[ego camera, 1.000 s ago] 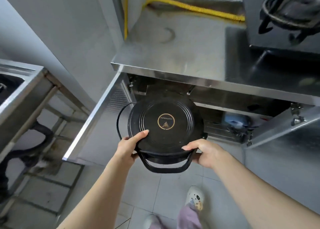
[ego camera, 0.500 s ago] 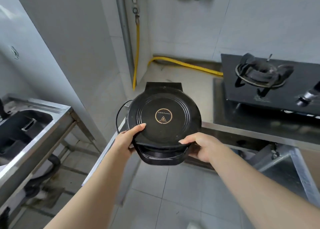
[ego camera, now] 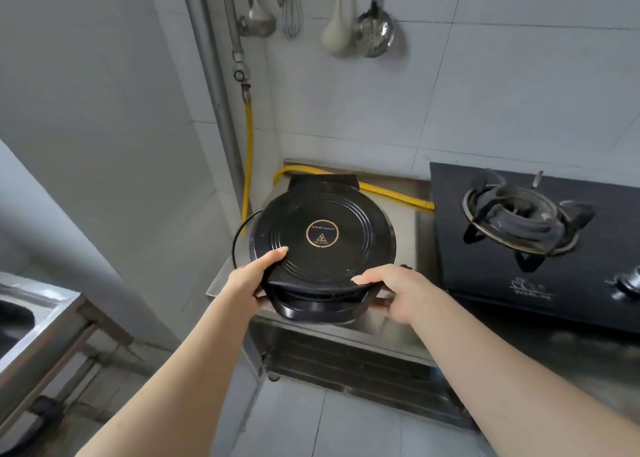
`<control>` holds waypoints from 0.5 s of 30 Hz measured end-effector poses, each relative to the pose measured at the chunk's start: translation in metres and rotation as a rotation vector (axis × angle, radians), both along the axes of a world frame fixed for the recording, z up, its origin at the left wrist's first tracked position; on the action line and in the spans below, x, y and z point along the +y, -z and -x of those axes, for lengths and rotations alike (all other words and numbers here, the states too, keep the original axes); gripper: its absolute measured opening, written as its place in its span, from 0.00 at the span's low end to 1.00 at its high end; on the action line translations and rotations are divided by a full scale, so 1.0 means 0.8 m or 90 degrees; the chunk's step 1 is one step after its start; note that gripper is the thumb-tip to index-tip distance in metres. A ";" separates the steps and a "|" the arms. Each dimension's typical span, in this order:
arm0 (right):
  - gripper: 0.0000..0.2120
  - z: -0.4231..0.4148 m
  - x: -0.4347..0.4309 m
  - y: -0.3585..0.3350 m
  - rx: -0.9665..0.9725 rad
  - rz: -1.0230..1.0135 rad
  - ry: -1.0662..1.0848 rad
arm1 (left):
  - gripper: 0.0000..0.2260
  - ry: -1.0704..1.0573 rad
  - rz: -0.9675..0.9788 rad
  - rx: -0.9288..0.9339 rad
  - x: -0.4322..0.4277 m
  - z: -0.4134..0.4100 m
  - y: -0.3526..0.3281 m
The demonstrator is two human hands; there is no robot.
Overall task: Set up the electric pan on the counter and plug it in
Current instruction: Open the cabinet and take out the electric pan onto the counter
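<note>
The round black electric pan (ego camera: 322,238) has a closed lid with a gold ring mark at its centre. I hold it over the left end of the steel counter (ego camera: 415,228), its front handle still past the counter's near edge. My left hand (ego camera: 252,280) grips the pan's left front rim with the thumb on the lid. Gripping the right front rim is my right hand (ego camera: 394,292). A black cord (ego camera: 239,238) loops out from the pan's left side; its plug is hidden.
A black gas stove (ego camera: 533,235) takes the counter's right part. A yellow gas hose (ego camera: 391,193) runs along the wall behind the pan. Ladles and a whisk (ego camera: 291,6) hang above. A steel sink stand (ego camera: 38,325) is at left. The cabinet under the counter stands open.
I have lifted the pan from in front of the open cabinet up to counter height and moved it forward over the counter's left end. Both hands keep their grip.
</note>
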State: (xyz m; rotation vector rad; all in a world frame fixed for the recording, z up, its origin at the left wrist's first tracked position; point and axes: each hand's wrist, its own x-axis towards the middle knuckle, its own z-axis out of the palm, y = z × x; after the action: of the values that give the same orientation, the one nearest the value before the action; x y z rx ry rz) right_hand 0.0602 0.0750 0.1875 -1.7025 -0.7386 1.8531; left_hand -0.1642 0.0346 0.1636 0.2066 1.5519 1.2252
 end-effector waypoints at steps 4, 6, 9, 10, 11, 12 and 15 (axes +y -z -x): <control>0.15 -0.001 0.057 0.017 0.011 0.034 0.000 | 0.30 0.010 0.021 0.011 0.063 0.002 0.015; 0.11 -0.001 0.082 0.024 0.021 0.050 0.002 | 0.32 0.010 0.026 0.008 0.087 0.002 0.026; 0.10 -0.001 0.109 0.037 0.026 0.069 0.011 | 0.31 0.002 0.042 -0.002 0.114 -0.001 0.042; 0.09 -0.001 0.117 0.041 0.030 0.078 0.017 | 0.31 0.004 0.048 -0.004 0.123 -0.002 0.048; 0.09 -0.001 0.120 0.043 0.031 0.085 0.023 | 0.31 0.006 0.052 -0.001 0.127 -0.003 0.051; 0.10 0.000 0.125 0.047 0.027 0.092 0.027 | 0.31 0.010 0.055 -0.002 0.133 -0.003 0.056; 0.10 0.001 0.136 0.061 0.025 0.111 0.033 | 0.30 0.024 0.071 0.004 0.150 -0.001 0.066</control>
State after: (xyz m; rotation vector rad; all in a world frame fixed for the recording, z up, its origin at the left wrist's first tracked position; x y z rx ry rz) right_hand 0.0593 0.1836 0.1388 -1.7690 -0.5253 1.9585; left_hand -0.1635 0.1549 0.1105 0.1671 1.6087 1.1062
